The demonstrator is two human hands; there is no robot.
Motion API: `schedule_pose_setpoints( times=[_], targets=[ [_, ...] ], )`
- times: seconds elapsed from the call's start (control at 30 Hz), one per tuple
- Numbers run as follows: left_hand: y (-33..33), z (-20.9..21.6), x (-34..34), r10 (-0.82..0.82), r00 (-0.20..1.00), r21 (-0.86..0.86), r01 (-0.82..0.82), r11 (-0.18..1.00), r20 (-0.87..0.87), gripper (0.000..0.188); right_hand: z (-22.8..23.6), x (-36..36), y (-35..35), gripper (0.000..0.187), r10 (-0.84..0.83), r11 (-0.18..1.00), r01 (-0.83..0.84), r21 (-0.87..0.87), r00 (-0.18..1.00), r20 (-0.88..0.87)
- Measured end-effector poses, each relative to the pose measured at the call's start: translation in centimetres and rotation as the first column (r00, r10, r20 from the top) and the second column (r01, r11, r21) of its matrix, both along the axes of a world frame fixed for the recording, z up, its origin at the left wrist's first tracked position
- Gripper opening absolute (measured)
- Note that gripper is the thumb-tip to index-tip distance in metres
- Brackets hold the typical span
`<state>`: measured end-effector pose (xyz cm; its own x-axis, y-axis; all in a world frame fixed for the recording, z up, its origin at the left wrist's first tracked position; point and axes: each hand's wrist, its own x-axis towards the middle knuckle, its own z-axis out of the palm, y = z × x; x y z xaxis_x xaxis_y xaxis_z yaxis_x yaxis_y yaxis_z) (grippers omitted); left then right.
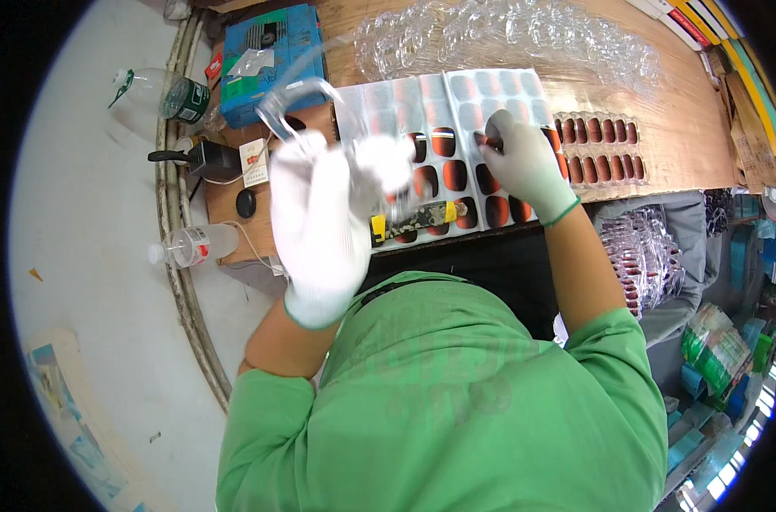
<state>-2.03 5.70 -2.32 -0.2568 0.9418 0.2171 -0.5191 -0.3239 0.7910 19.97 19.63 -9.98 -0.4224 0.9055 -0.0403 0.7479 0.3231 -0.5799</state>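
Note:
My left hand (320, 213), in a white knit glove, is raised over the left part of the bench, its fingers closed on a clear plastic eyeglass frame (277, 101). Motion blurs both the frame and the fingertips. My right hand (529, 166), gloved too, reaches over a white sheet (347, 96) holding rows of brown-orange tinted lenses (455, 175). Its thumb and fingers pinch together at a dark lens (489, 141). Translucent film dulls the sheet's far rows. Across the near rows lies a black-and-yellow strip-shaped object (418, 220).
Clear eyeglass frames (507, 38) lie massed at the back. Two rows of dark-lensed pieces (597, 130) sit right. A blue box (273, 64), black adapter (213, 160) and plastic bottles (196, 246) are left. A grey-lined container (640, 256) holds wrapped pieces beside my right arm.

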Motion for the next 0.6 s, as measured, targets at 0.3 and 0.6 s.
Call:
schedule_pose_setpoints(
  times=[0.3, 0.6],
  targets=[
    [-4.6, -0.9, 2.2, -0.21, 0.888, -0.231, 0.122, 0.965, -0.409, 0.024, 7.2, 1.2, -11.8, 0.021, -0.098, 0.972, -0.149, -0.184, 0.454, -0.886],
    [-1.0, -3.2, 3.4, -0.166, 0.581, -0.071, 0.183, 0.981, -0.797, 0.022, 7.2, -0.2, -11.3, 0.018, 0.149, 0.96, 0.066, 0.273, 0.705, -0.694]
  ],
)
